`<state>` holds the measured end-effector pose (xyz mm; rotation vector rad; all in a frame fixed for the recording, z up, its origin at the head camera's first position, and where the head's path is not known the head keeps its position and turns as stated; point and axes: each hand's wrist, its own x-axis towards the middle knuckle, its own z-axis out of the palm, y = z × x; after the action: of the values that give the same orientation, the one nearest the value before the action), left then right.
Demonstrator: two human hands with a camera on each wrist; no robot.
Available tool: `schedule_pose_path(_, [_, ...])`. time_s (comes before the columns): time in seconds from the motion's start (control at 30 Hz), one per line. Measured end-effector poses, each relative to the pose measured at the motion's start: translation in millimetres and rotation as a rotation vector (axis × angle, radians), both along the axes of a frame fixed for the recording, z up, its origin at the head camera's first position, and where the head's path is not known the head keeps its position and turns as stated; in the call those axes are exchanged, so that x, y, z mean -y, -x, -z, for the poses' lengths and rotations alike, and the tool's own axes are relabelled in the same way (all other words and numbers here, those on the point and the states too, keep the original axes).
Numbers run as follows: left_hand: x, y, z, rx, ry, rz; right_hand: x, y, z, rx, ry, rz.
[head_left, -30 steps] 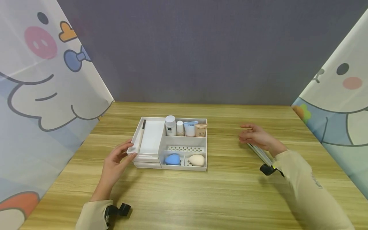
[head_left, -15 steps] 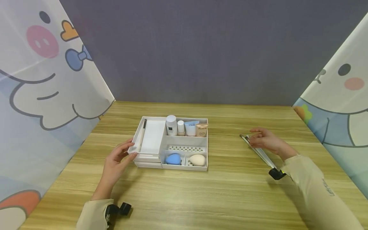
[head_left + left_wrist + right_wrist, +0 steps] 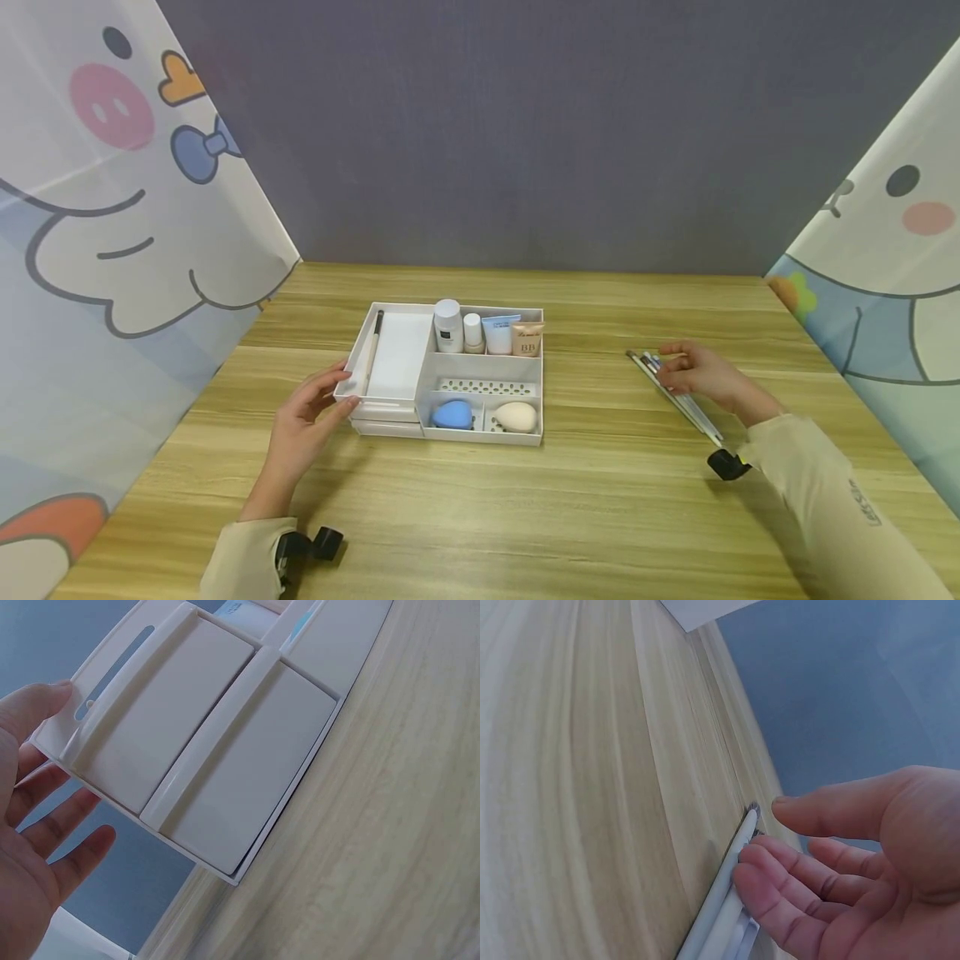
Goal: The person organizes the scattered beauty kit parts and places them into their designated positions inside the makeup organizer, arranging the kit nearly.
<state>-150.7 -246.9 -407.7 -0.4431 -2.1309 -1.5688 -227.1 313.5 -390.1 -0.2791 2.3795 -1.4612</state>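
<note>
A white desktop organizer (image 3: 486, 367) stands left of centre; one makeup brush (image 3: 372, 352) lies in its top left tray. My left hand (image 3: 303, 425) holds the organizer's front left corner. In the left wrist view, the thumb lies at the slotted top rim (image 3: 112, 671) and the other fingers are along the side. My right hand (image 3: 705, 379) is over several makeup brushes (image 3: 686, 408) lying together on the table. In the right wrist view, its bent fingertips (image 3: 754, 881) are right at the pale handles (image 3: 720, 911), with the thumb held apart.
The organizer carries a white bottle (image 3: 448, 327), a small white-capped bottle (image 3: 472, 333), a blue-white tube (image 3: 498, 335), a beige BB tube (image 3: 527, 339), a blue makeup sponge (image 3: 453, 415) and a cream sponge (image 3: 515, 417). A grey panel (image 3: 480, 133) rises behind the wooden table (image 3: 480, 517).
My right hand has shifted rightward and slightly toward me, uncovering the far ends of the brushes. My left hand has stayed at the organizer's corner.
</note>
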Motion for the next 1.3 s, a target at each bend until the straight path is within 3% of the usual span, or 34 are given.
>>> schedule_pose_path(0.57, [0.0, -0.3, -0.5, -0.001, 0.004, 0.001, 15.1, -13.0, -7.6, -0.070, -0.127, -0.051])
schedule_pose_path(0.77, [0.2, 0.0, 0.3, -0.005, 0.005, 0.003, 23.2, -18.6, -6.1, -0.163, -0.252, -0.072])
schedule_pose_path(1.07, [-0.4, 0.2, -1.5, -0.004, 0.002, 0.002, 36.8, -25.1, -9.7, -0.224, -0.433, -0.072])
schedule_pose_path(1.17, [-0.6, 0.0, -1.8, -0.002, 0.002, 0.002, 40.0, -26.6, -10.3, -0.209, -0.449, -0.071])
schedule_pose_path(1.3, [-0.6, -0.4, -1.9, 0.001, 0.007, 0.003, 42.6, -28.2, -10.6, -0.126, -0.419, -0.054])
